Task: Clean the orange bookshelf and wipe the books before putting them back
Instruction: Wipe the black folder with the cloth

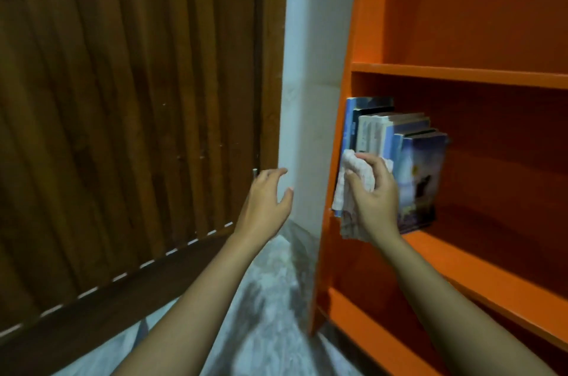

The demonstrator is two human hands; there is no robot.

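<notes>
The orange bookshelf (461, 74) fills the right side of the head view. Several books (412, 166) stand upright at the left end of its middle shelf, leaning against the side panel. My right hand (373, 200) grips a pale checked cloth (353, 185) and presses it against the books' spines near the left panel. My left hand (266, 200) hovers in the air to the left of the shelf, fingers spread and relaxed, holding nothing.
A dark wooden slatted door (132, 114) covers the left side. A white wall strip (310, 83) separates it from the shelf. Pale marbled floor (270, 298) shows below. The shelf boards above and below the books are bare.
</notes>
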